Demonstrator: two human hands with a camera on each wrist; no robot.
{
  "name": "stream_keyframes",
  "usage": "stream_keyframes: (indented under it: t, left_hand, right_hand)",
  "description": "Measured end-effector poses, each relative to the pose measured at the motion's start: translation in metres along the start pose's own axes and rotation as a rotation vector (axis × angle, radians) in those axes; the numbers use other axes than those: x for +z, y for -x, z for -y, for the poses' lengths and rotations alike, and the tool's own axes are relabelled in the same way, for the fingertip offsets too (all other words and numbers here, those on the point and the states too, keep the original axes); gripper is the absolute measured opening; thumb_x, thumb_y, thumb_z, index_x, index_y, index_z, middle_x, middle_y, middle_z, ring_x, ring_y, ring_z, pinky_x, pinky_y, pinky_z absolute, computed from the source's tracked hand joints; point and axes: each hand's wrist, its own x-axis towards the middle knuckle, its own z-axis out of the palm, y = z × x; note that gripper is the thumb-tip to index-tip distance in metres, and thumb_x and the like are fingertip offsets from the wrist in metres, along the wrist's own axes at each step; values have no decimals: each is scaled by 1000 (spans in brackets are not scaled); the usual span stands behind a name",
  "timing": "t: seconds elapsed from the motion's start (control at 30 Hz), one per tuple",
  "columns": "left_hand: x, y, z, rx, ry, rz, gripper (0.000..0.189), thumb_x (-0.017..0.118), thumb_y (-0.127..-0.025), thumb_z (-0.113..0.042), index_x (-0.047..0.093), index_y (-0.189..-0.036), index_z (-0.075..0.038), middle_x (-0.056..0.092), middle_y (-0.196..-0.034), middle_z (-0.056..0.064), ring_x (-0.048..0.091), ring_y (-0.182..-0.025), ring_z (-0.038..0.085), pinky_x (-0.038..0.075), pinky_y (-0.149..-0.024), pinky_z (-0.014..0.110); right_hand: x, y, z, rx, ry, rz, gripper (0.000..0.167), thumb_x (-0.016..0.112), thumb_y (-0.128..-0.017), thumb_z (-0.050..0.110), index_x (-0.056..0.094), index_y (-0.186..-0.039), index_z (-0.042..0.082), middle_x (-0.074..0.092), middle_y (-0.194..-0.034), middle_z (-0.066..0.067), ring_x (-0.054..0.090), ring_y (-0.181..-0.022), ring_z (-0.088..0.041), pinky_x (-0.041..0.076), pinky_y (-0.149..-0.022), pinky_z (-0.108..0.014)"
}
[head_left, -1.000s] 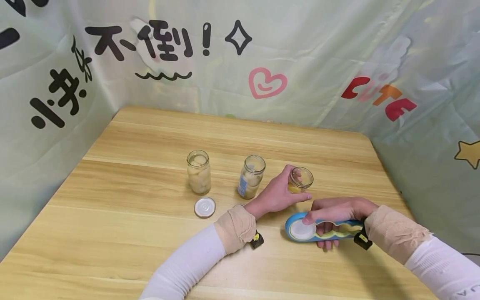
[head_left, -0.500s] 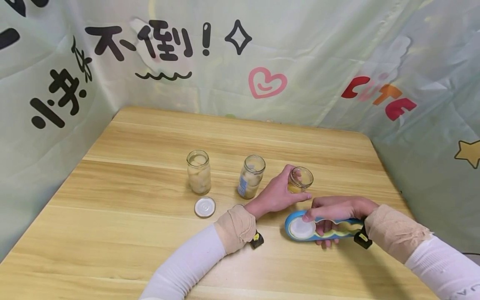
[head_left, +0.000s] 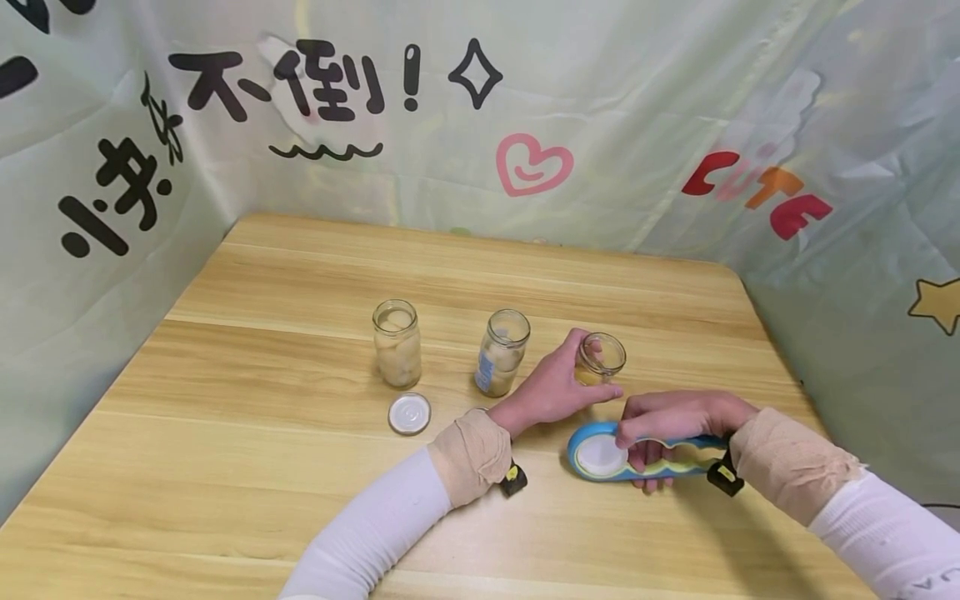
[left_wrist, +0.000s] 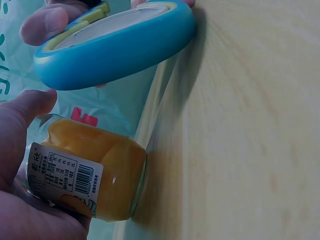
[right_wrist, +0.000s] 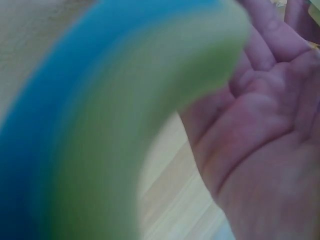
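Observation:
My left hand [head_left: 551,387] grips a lidless glass jar [head_left: 609,360] at the right of the row. Orange contents and a white barcode label [left_wrist: 67,172] show on it in the left wrist view, its base at the tabletop. In front of that jar, my right hand [head_left: 678,415] holds a blue and yellow-green jar opener [head_left: 577,450] with a wavy inner edge. A white lid [head_left: 600,457] sits in the opener's round end, thumb at its edge. Up close in the right wrist view, the opener [right_wrist: 100,125] curves past the palm, blurred.
Two more lidless jars with pale contents, a left jar [head_left: 398,354] and a middle jar [head_left: 501,362] with a blue label, stand on the wooden table [head_left: 225,467]. A loose white lid [head_left: 409,414] lies before the left jar. Printed cloth [head_left: 420,167] surrounds the table.
My right thumb has slid off the lid's face toward its right edge, and the opener has shifted very slightly left. My left hand and the jars keep their places.

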Motion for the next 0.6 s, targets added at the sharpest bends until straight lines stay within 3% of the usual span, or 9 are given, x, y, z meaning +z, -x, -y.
stream_keyframes:
  t: [0.37,0.6]
  left_hand:
    - [0,0,0,-3,-12,1,64,80,-90,-41,43,-138,-18,59,-120,-7,57,-106,7,46,-94,20]
    - [0,0,0,-7,-8,4,62,79,-90,-41,43,-136,-19,58,-120,-7,56,-107,7,46,-95,20]
  right_hand:
    - [0,2,0,-42,-49,30,30,53,-83,11,71,-87,-13,77,-83,-23,71,-68,-18,55,-59,-26]
    - [2,-1,-1,-31,15,19,25,52,-81,6,70,-85,-10,77,-81,-21,69,-65,-17,46,-52,-20]
